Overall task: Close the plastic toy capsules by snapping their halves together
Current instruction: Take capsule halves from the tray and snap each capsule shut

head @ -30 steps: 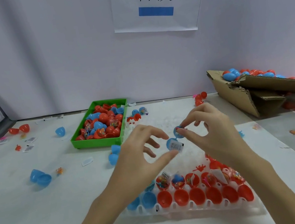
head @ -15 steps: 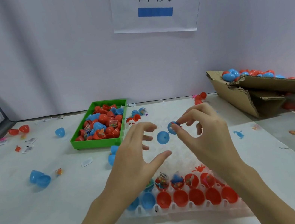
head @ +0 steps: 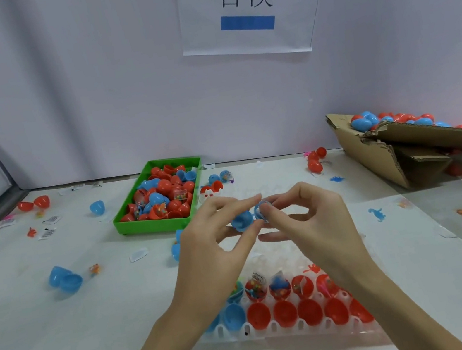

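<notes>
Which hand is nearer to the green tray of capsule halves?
The left hand: the green tray lies just beyond it to the left. The right hand is farther right, across the blue capsule.

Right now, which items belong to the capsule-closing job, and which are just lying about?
In the job: left hand and right hand holding blue capsule halves; white tray of open halves.

Lying about: green bin; cardboard box; loose blue capsule; paper sign.
</notes>
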`<state>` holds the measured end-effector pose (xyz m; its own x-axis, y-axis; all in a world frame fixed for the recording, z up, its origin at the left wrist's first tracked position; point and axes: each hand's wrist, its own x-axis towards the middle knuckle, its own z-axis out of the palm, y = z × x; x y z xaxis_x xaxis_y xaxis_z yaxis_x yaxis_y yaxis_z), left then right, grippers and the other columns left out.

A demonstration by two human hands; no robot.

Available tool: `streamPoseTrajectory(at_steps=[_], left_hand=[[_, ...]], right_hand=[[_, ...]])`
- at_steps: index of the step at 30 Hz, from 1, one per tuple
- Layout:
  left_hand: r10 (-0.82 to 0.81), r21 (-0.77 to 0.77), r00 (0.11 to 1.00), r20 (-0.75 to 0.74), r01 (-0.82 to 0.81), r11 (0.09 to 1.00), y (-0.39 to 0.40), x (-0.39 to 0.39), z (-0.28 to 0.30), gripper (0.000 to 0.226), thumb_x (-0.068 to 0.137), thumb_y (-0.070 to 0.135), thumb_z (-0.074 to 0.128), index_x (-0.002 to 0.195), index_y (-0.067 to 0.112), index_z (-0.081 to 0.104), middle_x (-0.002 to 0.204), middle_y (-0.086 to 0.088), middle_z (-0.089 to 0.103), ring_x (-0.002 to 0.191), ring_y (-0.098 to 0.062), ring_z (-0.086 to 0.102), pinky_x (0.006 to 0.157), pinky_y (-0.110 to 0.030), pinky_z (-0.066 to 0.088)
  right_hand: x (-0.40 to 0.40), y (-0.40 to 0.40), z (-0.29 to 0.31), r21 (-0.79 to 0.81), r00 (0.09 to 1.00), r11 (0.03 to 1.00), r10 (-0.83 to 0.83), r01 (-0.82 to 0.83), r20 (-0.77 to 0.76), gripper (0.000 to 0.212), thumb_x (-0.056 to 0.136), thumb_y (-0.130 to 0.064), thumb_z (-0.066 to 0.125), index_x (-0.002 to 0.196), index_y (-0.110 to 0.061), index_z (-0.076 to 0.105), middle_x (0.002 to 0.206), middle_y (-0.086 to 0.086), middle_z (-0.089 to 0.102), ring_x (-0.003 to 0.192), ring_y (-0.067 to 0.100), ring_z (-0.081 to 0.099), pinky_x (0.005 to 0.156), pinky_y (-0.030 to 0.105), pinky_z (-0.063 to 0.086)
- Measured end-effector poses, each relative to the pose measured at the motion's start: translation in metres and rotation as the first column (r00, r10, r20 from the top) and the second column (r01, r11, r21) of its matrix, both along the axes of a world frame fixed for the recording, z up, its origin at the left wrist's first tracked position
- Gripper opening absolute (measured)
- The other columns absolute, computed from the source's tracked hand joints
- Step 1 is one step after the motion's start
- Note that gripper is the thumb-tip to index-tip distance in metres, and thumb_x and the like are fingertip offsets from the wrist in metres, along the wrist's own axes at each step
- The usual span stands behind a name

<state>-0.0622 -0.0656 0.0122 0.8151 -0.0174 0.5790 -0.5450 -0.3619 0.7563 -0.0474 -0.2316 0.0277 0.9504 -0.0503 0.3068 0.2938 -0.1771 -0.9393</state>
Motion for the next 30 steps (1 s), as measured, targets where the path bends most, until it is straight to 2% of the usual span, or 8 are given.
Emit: streamPoseTrajectory(at_steps=[3, 6, 10, 14, 20, 23, 27, 30], left_hand=[[0.000, -0.072, 1.000, 0.004, 0.001, 0.997, 0.001, -0.002, 0.002, 0.056, 0.083, 0.028, 0.080, 0.137, 0.035, 0.064, 0.114, 0.017, 0.071, 0.108, -0.004, 0.070, 0.085, -0.013, 0.057], [0.007, -0.085, 1.000, -0.011, -0.008, 0.996, 0.002, -0.001, 0.001, 0.046, 0.079, 0.029, 0.084, 0.123, 0.027, 0.070, 0.108, 0.019, 0.074, 0.098, 0.001, 0.073, 0.083, -0.013, 0.058], [0.062, 0.099, 0.991, 0.115, -0.073, 0.992, 0.001, -0.002, 0.002, 0.044, 0.081, 0.019, 0.085, 0.124, 0.020, 0.075, 0.113, 0.011, 0.075, 0.099, -0.001, 0.072, 0.088, -0.008, 0.053], [0.086, 0.242, 0.975, 0.203, -0.135, 0.961, 0.000, -0.001, 0.002, 0.050, 0.082, 0.017, 0.081, 0.131, 0.015, 0.072, 0.113, 0.000, 0.072, 0.101, -0.007, 0.066, 0.097, -0.005, 0.046], [0.108, 0.216, 0.970, 0.218, -0.156, 0.964, -0.001, -0.001, 0.001, 0.050, 0.081, 0.019, 0.082, 0.129, 0.016, 0.071, 0.112, 0.000, 0.071, 0.099, -0.004, 0.064, 0.092, -0.001, 0.045], [0.138, 0.142, 0.974, 0.181, -0.165, 0.976, 0.001, -0.002, 0.003, 0.045, 0.083, 0.020, 0.083, 0.127, 0.017, 0.074, 0.114, 0.004, 0.071, 0.100, -0.003, 0.068, 0.089, -0.009, 0.053], [0.138, 0.045, 0.986, 0.094, -0.142, 0.989, 0.003, 0.000, 0.007, 0.038, 0.086, 0.022, 0.081, 0.123, 0.024, 0.074, 0.115, 0.015, 0.070, 0.105, -0.004, 0.068, 0.087, -0.011, 0.055], [0.066, -0.020, 0.998, 0.010, -0.066, 0.998, 0.003, 0.000, 0.008, 0.035, 0.087, 0.019, 0.080, 0.121, 0.025, 0.074, 0.115, 0.019, 0.070, 0.108, -0.004, 0.068, 0.088, -0.014, 0.056]], right_hand=[[-0.001, 0.003, -0.001, -0.025, 0.998, 0.999, -0.044, 0.044, 0.033, 0.019, 0.085, -0.021, 0.082, 0.090, -0.010, 0.068, 0.087, -0.008, 0.076, 0.073, 0.012, 0.078, 0.061, 0.025, 0.062], [0.001, 0.001, -0.002, -0.079, 0.995, 0.992, -0.090, 0.094, 0.053, 0.019, 0.084, -0.025, 0.082, 0.091, -0.015, 0.067, 0.088, -0.010, 0.075, 0.071, 0.007, 0.076, 0.064, 0.018, 0.060], [0.000, 0.003, -0.007, -0.273, 0.968, 0.943, -0.132, 0.190, 0.215, 0.021, 0.084, -0.025, 0.082, 0.089, -0.026, 0.061, 0.090, -0.017, 0.070, 0.078, -0.003, 0.072, 0.066, 0.008, 0.054], [0.000, 0.004, -0.007, -0.338, 0.934, 0.914, -0.104, 0.226, 0.341, 0.020, 0.083, -0.026, 0.081, 0.095, -0.017, 0.067, 0.096, -0.007, 0.072, 0.079, 0.005, 0.072, 0.071, 0.010, 0.056], [0.000, -0.001, 0.003, -0.277, 0.963, 0.958, 0.000, 0.077, 0.268, 0.028, 0.081, -0.041, 0.072, 0.104, -0.025, 0.069, 0.104, -0.008, 0.074, 0.092, 0.006, 0.072, 0.079, 0.016, 0.058], [-0.001, -0.001, 0.003, -0.236, 0.967, 0.972, 0.047, 0.014, 0.249, 0.021, 0.087, -0.036, 0.069, 0.108, -0.033, 0.070, 0.106, -0.016, 0.073, 0.098, 0.005, 0.071, 0.081, 0.018, 0.059], [-0.001, 0.002, 0.001, -0.164, 0.967, 0.984, 0.100, -0.062, 0.233, 0.024, 0.094, -0.013, 0.071, 0.108, -0.034, 0.071, 0.102, -0.021, 0.073, 0.097, 0.010, 0.073, 0.079, 0.020, 0.060], [0.001, 0.003, 0.001, -0.108, 0.979, 0.992, 0.090, -0.071, 0.184, 0.020, 0.091, -0.018, 0.075, 0.103, -0.034, 0.069, 0.102, -0.021, 0.073, 0.099, 0.010, 0.072, 0.080, 0.020, 0.060]])
